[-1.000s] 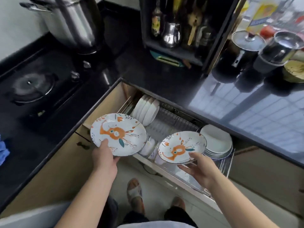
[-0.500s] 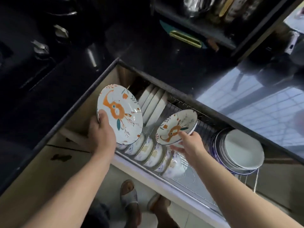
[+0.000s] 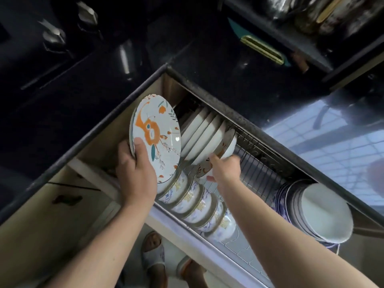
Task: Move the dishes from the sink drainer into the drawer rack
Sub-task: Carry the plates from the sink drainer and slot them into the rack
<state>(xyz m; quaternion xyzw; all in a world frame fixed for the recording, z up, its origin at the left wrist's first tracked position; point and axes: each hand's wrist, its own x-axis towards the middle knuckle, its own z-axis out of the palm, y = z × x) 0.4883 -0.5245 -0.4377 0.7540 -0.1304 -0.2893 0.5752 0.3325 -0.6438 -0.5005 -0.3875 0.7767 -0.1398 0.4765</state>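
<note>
My left hand (image 3: 136,173) grips a large white plate with an orange bird pattern (image 3: 158,136), tilted nearly upright over the left end of the open drawer rack (image 3: 259,163). My right hand (image 3: 225,169) holds a smaller patterned plate (image 3: 228,144) by its lower edge, set on edge against the row of upright white plates (image 3: 201,134) at the back of the rack. Most of that small plate is hidden behind the white plates.
A row of patterned bowls (image 3: 199,206) stands on edge along the drawer's front. Stacked white bowls and plates (image 3: 318,213) fill the right end. Bare wire rack lies between. Black countertop (image 3: 207,67) surrounds the drawer; a shelf of bottles (image 3: 311,15) stands behind.
The right hand has pushed the small plate back and upright into the row of white plates. The left hand has tipped the large plate steeper, and the camera has closed in on the drawer.
</note>
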